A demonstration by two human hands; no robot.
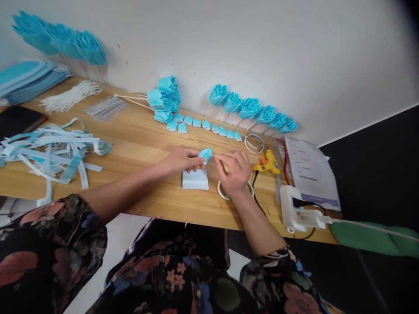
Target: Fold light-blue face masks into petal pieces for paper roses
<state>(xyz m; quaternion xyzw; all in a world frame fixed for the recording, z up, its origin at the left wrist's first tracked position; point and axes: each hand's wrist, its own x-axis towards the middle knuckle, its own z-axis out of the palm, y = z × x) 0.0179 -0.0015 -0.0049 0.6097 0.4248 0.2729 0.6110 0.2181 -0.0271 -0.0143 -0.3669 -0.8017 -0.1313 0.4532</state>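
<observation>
Over the table, my left hand (185,160) pinches a small folded blue petal (205,155) between thumb and fingers. My right hand (235,169) is closed just to the right of it, its fingertips on a thin pale strand that reaches the petal; whether this is thread or a stick I cannot make out. Below the petal lies a small stack of white folded pieces (195,179). A roll of tape (223,191) sits partly hidden beneath my right wrist. Beyond my hands, several more folded petals (206,125) stand in a row.
Blue fabric flowers (249,108) on sticks lean along the wall. A yellow glue gun (269,162), another tape roll (254,143), a power strip (291,207) and a printed sheet (312,172) lie right. Cut strips (55,146), white cords (70,96) and stacked masks (32,80) lie left.
</observation>
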